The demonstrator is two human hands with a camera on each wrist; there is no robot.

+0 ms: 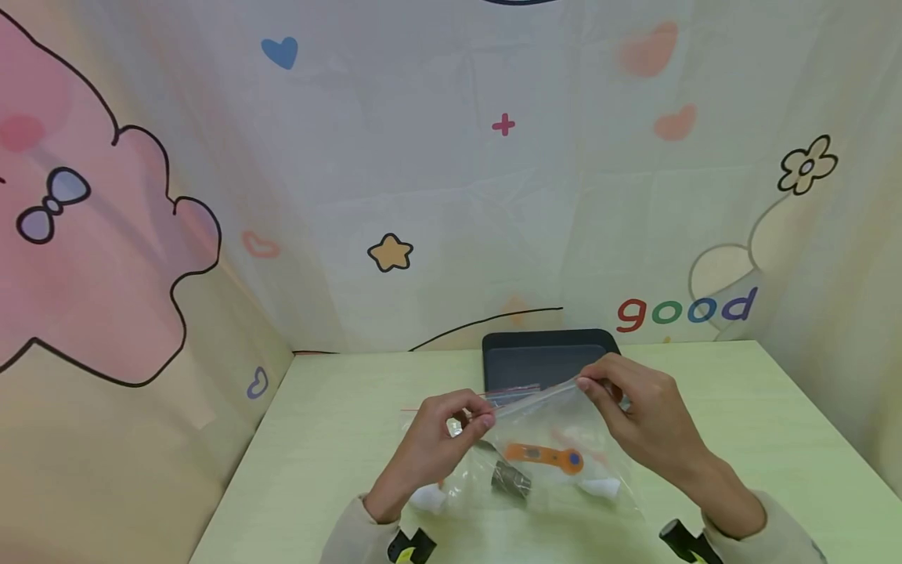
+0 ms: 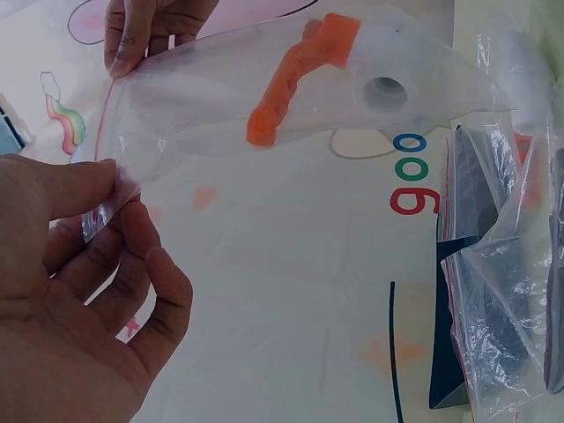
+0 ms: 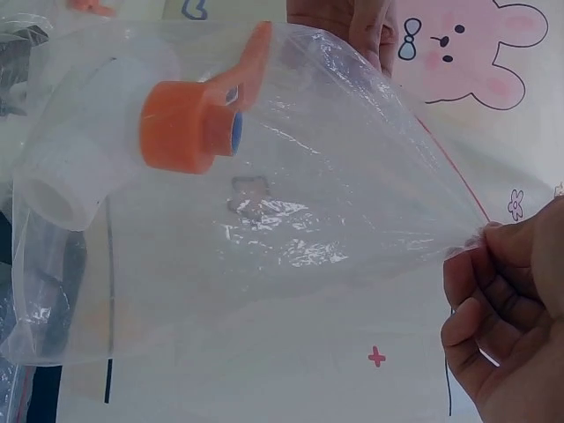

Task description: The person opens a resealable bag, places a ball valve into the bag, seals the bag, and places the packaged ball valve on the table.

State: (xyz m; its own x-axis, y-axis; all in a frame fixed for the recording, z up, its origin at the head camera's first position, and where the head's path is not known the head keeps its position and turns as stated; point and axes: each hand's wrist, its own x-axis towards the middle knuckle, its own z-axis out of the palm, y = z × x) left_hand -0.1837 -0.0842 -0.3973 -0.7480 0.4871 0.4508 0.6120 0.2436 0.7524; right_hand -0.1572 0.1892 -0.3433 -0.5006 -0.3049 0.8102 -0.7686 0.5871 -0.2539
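A clear zip-top bag [image 1: 546, 419] is stretched between both hands above the table. My left hand [image 1: 440, 442] pinches one end of its top edge between thumb and fingers; my right hand [image 1: 644, 415] pinches the other end. Inside hangs a white plastic valve [image 3: 70, 167] with an orange lever handle [image 3: 181, 128], showing a blue spot at its hub. In the left wrist view, the valve's round opening [image 2: 386, 93] shows through the plastic. Whether the bag's seal is closed cannot be told.
Behind the hands a dark tray [image 1: 550, 360] stands at the table's back edge. Other clear bags [image 2: 493, 300] with red-lined tops lie near it. A dark grey cylindrical piece [image 1: 510, 479] appears low behind the held bag. A printed curtain [image 1: 451, 196] hangs behind the table.
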